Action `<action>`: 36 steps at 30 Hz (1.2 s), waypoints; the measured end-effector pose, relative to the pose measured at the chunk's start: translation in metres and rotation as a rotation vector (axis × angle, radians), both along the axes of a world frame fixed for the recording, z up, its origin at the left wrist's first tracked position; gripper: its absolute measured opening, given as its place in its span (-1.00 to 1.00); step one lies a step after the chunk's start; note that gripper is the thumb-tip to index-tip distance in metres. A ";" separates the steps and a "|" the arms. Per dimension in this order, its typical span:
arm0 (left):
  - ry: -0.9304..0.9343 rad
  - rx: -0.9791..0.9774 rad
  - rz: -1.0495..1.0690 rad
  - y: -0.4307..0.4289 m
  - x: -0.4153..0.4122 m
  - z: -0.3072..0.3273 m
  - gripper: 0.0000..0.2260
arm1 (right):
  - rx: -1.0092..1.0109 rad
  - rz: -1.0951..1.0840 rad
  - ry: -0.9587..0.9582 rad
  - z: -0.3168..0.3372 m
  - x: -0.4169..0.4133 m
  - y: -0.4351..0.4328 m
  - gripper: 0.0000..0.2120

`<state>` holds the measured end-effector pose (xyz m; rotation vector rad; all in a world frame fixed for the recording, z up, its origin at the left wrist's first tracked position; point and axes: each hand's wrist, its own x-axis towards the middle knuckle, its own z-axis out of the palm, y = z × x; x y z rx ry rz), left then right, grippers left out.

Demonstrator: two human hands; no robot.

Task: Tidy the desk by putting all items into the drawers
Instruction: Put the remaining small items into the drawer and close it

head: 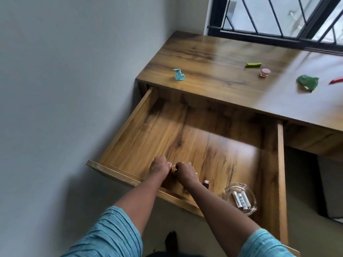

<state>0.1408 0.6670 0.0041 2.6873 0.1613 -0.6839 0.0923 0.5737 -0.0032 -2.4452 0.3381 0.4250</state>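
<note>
Wooden desk point(213, 52) tucked into a corner under a barred window point(278, 15), with its left drawer point(185, 130) pulled wide open. Both hands are down inside near the front edge: left hand point(160, 166) and right hand point(185, 172) curled close together around some small pinkish thing point(169, 164) that's mostly hidden between them, so it's hard to say what it is or which hand really has it. Looks like it's being set down or fiddled with.

Already in the drawer: a glass ashtray point(240, 199) with little white rolls in it, and a small dark bottle point(206, 183) just beside the right wrist.

Best bet is for the person to lower the thing flat onto the drawer floor and let go gently, keeping the right forearm clear of that bottle so it doesn't tip. Plenty of bare floor toward the back too.

Waiting on the desktop: a blue paper figure point(179, 75), green pod point(253, 64), pink jar point(264, 72), crumpled green wrapper point(307, 82), and a red chili point(336, 80) at the right edge.
</note>
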 end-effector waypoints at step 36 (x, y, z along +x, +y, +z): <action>-0.294 -0.116 -0.248 -0.211 -0.049 0.062 -0.74 | -0.001 -0.650 -0.203 0.087 -0.072 -0.215 -0.76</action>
